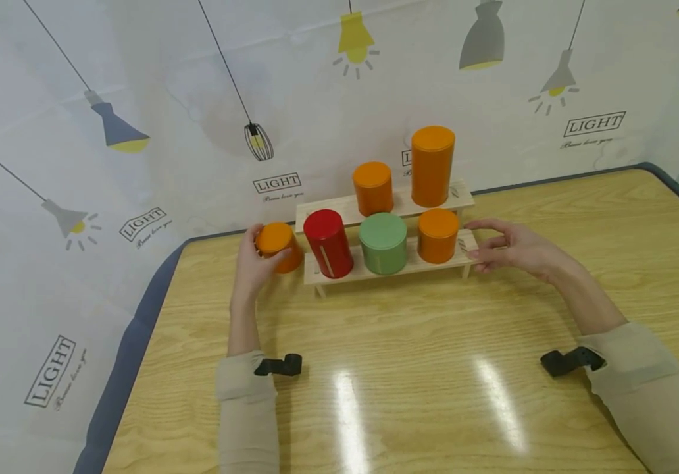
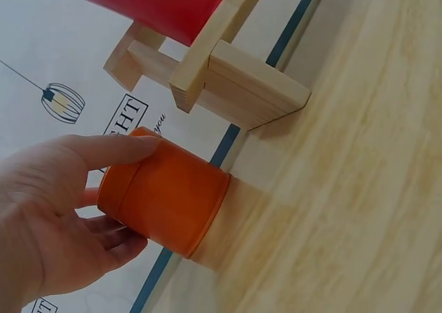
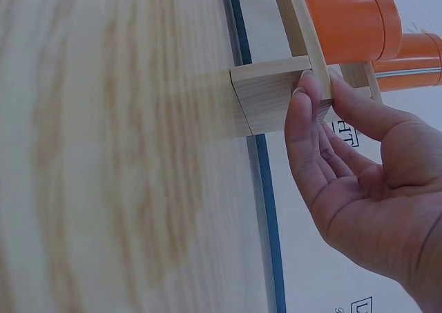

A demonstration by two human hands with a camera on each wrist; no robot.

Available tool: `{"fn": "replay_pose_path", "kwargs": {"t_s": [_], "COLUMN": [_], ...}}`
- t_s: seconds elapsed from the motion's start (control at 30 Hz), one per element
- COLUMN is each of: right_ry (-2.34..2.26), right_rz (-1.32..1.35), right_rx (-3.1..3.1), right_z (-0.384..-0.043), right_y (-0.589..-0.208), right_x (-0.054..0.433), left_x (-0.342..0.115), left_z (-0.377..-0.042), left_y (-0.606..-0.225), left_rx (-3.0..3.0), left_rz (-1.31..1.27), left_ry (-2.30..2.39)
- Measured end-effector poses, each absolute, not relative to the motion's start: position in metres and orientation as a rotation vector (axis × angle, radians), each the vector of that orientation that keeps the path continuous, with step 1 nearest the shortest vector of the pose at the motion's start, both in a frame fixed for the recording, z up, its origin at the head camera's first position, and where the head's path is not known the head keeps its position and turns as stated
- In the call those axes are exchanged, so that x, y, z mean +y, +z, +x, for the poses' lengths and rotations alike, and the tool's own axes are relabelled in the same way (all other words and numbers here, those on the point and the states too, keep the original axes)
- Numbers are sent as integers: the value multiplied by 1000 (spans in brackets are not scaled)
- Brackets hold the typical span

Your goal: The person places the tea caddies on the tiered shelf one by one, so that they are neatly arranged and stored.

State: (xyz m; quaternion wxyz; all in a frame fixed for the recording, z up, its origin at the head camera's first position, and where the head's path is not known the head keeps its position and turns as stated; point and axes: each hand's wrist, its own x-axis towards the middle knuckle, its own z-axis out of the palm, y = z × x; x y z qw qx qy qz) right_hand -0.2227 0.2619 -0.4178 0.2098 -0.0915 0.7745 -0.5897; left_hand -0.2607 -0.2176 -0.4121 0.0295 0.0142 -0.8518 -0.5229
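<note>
My left hand (image 1: 249, 271) grips a short orange canister (image 1: 280, 249) left of the wooden two-tier stand. In the left wrist view the thumb lies along one side of the canister (image 2: 169, 199) and fingers curl round the other, with its base at the tabletop. At the stand's right end, my right hand (image 1: 514, 250) pinches the edge of the lower shelf (image 1: 412, 261) between thumb and fingers. Along that shelf stand a red canister (image 1: 329, 245), a wide green canister (image 1: 383, 245) and another short orange canister (image 1: 437, 236).
On the upper shelf (image 1: 401, 203) stand a short orange canister (image 1: 373, 189) and a tall orange canister (image 1: 432, 168). A white lamp-print sheet (image 1: 316, 85) hangs behind the wood-grain table (image 1: 387, 342), which has a dark edge. Black wrist mounts sit on both sleeves.
</note>
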Motion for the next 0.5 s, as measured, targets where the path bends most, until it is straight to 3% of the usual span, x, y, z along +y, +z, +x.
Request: {"fn": "replay_pose_path", "kwargs": {"t_s": [0.5], "right_ry": [-1650], "right_rz": [-252], "right_rx": [2148], "right_z": [-222], "right_y": [-417], "right_x": [261], "left_x": [-216], "left_z": [-259], "left_y": [-418], "left_rx": [-2627], "left_rz": [242], "left_ry": [-1702]}}
